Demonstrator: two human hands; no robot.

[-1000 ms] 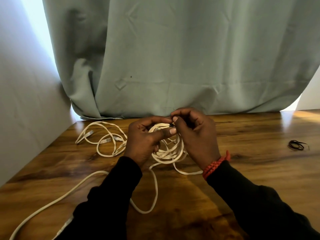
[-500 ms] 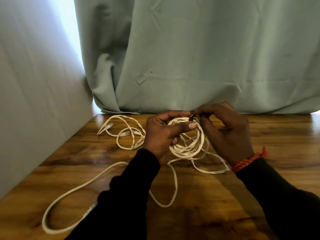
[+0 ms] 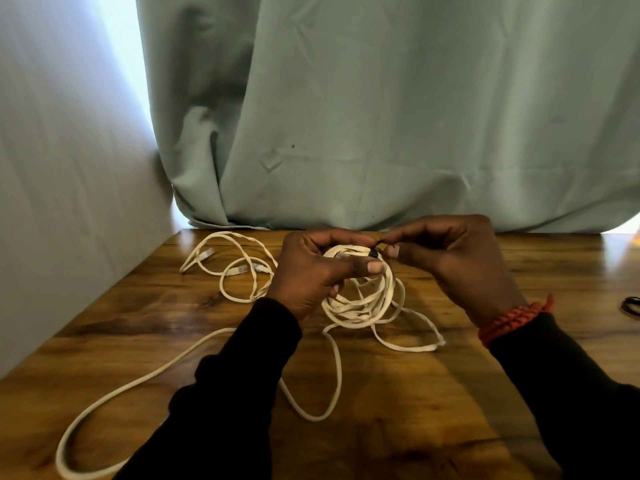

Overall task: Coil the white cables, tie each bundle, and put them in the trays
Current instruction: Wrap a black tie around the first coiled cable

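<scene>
At frame centre, the left hand (image 3: pixel 311 271) should keep gripping the coiled white cable (image 3: pixel 360 299) tightly while the right hand (image 3: pixel 450 258), pinching the black tie (image 3: pixel 374 251), cinches it snug.

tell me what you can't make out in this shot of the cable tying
Head view only:
- Black tie: tiny, pinched by the right hand; fastened or not, unclear.
- Coiled bundle: near part hidden by the left hand.
- Dark loop: cut by the right edge.
- Trays: out of frame.
- Loose cable: runs under the left sleeve.
</scene>
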